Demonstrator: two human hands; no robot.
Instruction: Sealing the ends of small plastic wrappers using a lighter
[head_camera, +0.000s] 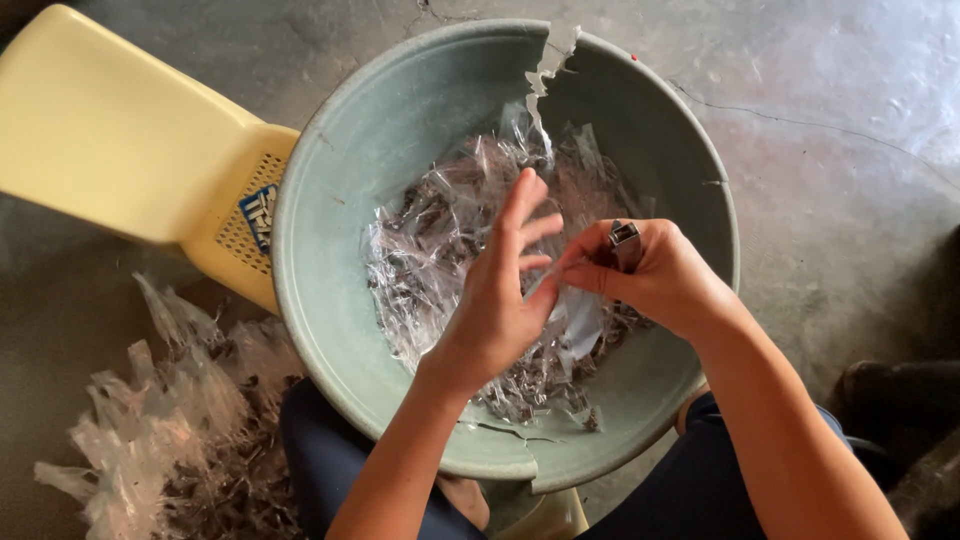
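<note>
A cracked grey-green basin (330, 190) sat on the person's lap, its rim split at the far side and again at the near side. Inside lay a heap of clear plastic bags (440, 230) holding small dark pieces.

The left hand (500, 290) was over the middle of the basin, thumb and forefinger pinched on a clear plastic bag (575, 325), the other fingers spread wide and raised. The right hand (655, 275) was just to its right, fingers curled narrow, pinching the same bag and gripping a small metal lighter-like object (625, 240); what kind of object it was could not be told for certain. The two hands' fingertips were touching or nearly so.

A yellow plastic chair (120, 140) stood at far left, touching the basin. A pile of similar bags (170, 420) lay on the concrete floor (830, 150) at near left.
</note>
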